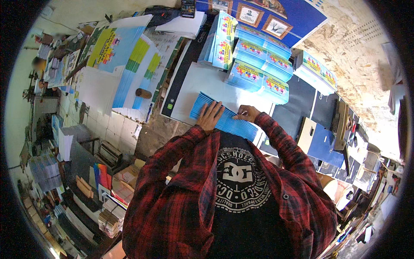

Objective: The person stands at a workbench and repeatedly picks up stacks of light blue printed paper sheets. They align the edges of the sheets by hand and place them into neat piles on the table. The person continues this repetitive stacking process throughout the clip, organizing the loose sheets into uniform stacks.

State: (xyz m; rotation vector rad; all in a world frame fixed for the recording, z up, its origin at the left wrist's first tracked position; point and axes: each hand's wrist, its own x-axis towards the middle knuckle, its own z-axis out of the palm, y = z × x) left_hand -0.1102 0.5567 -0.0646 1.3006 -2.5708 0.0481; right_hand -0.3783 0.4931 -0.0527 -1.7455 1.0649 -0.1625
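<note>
A fanned row of light-blue booklets (224, 117) lies on a white sheet (202, 84) at the near edge of the worktop. My left hand (210, 115) rests flat on the row with its fingers spread. My right hand (246, 113) pinches the upper edge of a booklet near the middle of the row. Both sleeves are red and black plaid. Behind the row stand several stacks of colourful printed booklets (254, 69).
Large printed sheets (123, 56) and a small brown cylinder (143, 93) lie to the left. A white paper pile (183, 25) is at the back. A blue board with framed pictures (276, 19) leans behind the stacks. Shelves of paper stock (86, 190) fill the lower left.
</note>
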